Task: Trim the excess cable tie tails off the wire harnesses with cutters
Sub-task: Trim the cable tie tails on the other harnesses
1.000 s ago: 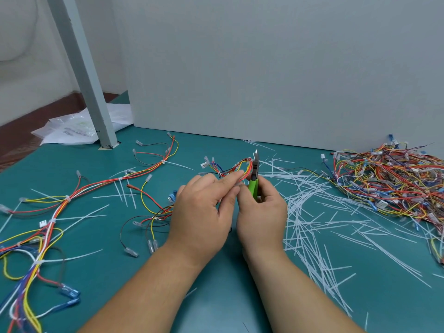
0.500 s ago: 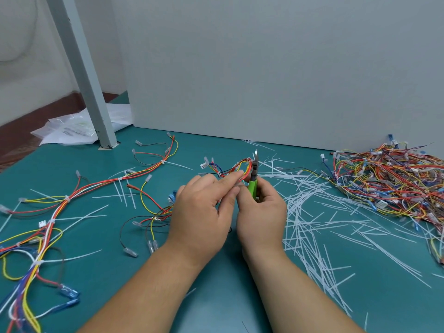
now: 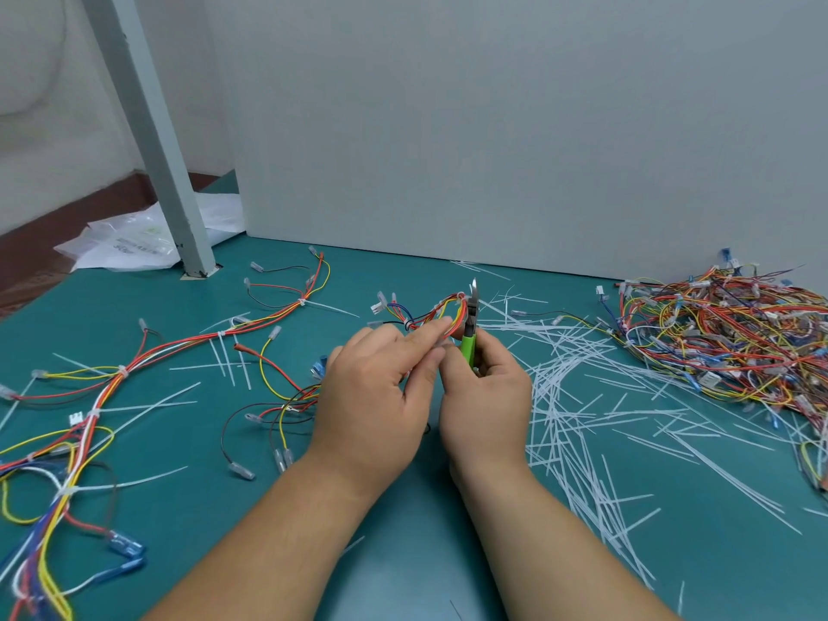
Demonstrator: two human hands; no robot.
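My left hand [image 3: 376, 392] pinches a small wire harness [image 3: 430, 313] of red, yellow and blue wires, lifted above the green mat. My right hand [image 3: 486, 396] grips green-handled cutters [image 3: 469, 333], tip pointing up, with the jaws right beside the harness bundle. The two hands touch at the fingertips. Whether a tie tail sits between the jaws is hidden by my fingers. A spread of cut white tie tails [image 3: 582, 396] lies to the right of my hands.
A large heap of harnesses [image 3: 726, 333] sits at the right by the grey wall. Long harnesses with white ties [image 3: 116, 378] trail across the left of the mat. A grey post [image 3: 157, 141] and plastic bags [image 3: 134, 244] stand far left.
Almost nothing moved. The harness and cutters stay at the same spot, with only a slight shift of the fingers.
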